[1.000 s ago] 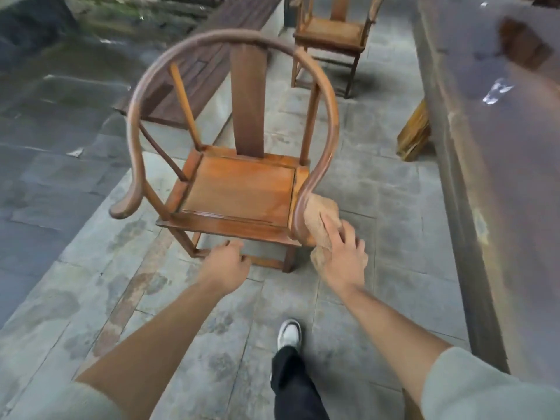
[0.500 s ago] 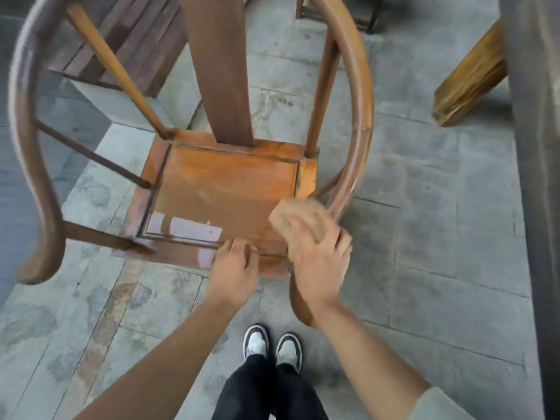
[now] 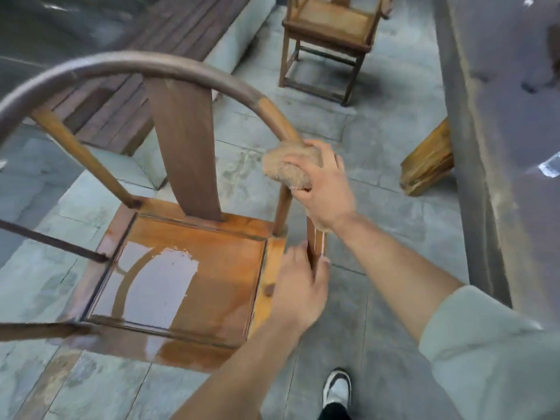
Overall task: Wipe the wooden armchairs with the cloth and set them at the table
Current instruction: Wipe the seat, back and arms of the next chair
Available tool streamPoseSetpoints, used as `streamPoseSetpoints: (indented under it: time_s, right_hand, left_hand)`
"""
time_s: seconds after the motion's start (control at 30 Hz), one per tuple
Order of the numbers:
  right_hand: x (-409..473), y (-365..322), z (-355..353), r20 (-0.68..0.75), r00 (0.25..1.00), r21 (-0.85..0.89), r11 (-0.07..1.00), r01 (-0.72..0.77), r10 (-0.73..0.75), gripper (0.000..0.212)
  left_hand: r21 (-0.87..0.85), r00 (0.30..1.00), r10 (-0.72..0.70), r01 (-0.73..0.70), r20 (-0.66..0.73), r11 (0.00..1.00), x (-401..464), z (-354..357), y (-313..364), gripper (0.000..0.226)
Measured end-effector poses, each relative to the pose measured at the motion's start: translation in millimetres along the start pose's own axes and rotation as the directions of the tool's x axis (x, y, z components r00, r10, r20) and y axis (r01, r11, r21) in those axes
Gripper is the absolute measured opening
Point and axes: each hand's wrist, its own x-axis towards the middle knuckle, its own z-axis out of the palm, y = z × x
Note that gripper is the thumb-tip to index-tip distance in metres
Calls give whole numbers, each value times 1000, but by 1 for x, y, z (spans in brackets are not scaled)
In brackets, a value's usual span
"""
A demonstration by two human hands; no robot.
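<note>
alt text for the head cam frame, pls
A person's right hand presses a tan cloth around the curved arm rail of a wooden armchair, while the left hand grips the rail's lower end. A second armchair stands beyond, beside a long table.

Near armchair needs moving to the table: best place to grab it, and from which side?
Probably the curved top rail of the near armchair, taken from above on both sides of the back splat. It is round, bare and the highest part. The right hand already wraps the cloth round its right end; the left hand pinches the thin arm post, a weaker hold.
</note>
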Motion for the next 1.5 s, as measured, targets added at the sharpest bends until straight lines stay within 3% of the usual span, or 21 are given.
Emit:
streamPoseSetpoints:
  time_s: [0.13,0.4,0.47,0.53,0.63,0.73,0.87,0.93,1.03,1.1,1.13,1.17,1.2,1.23,1.4,1.5]
  right_hand:
    - [87,4,-10,204,963,148,978,148,-177,59]
    - [216,-42,-3,379,795,242,880,410,-474,60]
    - [236,-56,5,408,749,268,852,449,-523,58]
    - [260,-75,16,448,687,291,820,493,-572,58]
    - [297,-105,37,497,603,337,778,530,-625,57]
    - [337,-136,64,534,501,405,727,555,-680,56]
    - [370,-171,95,583,363,496,673,548,-726,56]
    - [381,-194,107,601,284,519,636,571,-747,55]
    - [400,-225,127,610,183,556,582,593,-771,54]
    - [407,-241,143,604,136,584,552,595,-785,53]
    - [421,-261,156,592,0,625,459,631,-806,52]
    - [422,-266,162,580,-27,641,436,632,-814,51]
    - [418,-273,169,579,-7,635,446,631,-815,49]
    - [419,-280,177,567,-38,644,414,643,-823,47]
    - [424,-323,216,523,-298,711,216,669,-798,40]
    - [412,-368,240,500,-412,742,131,657,-762,35]
  left_hand:
    - [11,972,-178,181,-153,983,42,28,29,60]
    - [-189,757,-447,408,-476,893,149,15,78,37]
    - [-202,692,-493,461,-527,864,168,4,83,47]
    - [-135,685,-447,459,-576,878,188,-9,88,69]
    - [-243,653,-496,443,-572,863,233,-41,98,66]
    - [-412,524,-592,428,-613,805,286,-86,98,60]
    - [-546,383,-701,443,-602,711,321,-126,92,91]
    - [-567,298,-731,477,-614,671,332,-145,90,96]
    - [-586,229,-746,493,-626,643,348,-168,89,96]
    - [-606,199,-766,504,-611,615,357,-187,83,93]
    - [-653,74,-772,485,-632,581,380,-202,82,89]
    - [-669,47,-792,506,-609,545,380,-209,77,83]
    - [-636,53,-795,569,-604,521,375,-222,70,76]
    - [-636,10,-804,606,-594,477,380,-229,68,67]
    - [-742,-170,-844,583,-508,330,399,-277,55,49]
    - [-788,-193,-881,555,-433,265,400,-310,35,57]
